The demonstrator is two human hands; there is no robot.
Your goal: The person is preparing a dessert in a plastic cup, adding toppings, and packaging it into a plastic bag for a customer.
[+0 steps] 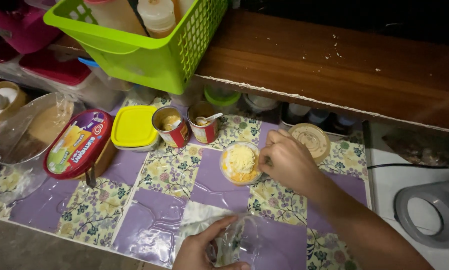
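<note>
While the right hand [288,161] rests closed just beside a clear cup of grated cheese [241,162], its curled fingers touch the cup's rim; whether they pinch anything I cannot tell. Nearer the camera than the cup, the left hand [204,247] grips an empty clear plastic cup [239,242] lying tilted on the flowered tablecloth [169,172]. Behind the cheese cup stand two opened tins [172,126], one with a spoon [210,118] in it. Left of them sits a yellow-lidded box [133,127], then an oval ice-cream tub [78,144]. Just beyond the right hand lies a round tan lid [310,140]. Above hangs a green basket [139,50] holding bottles.
</note>
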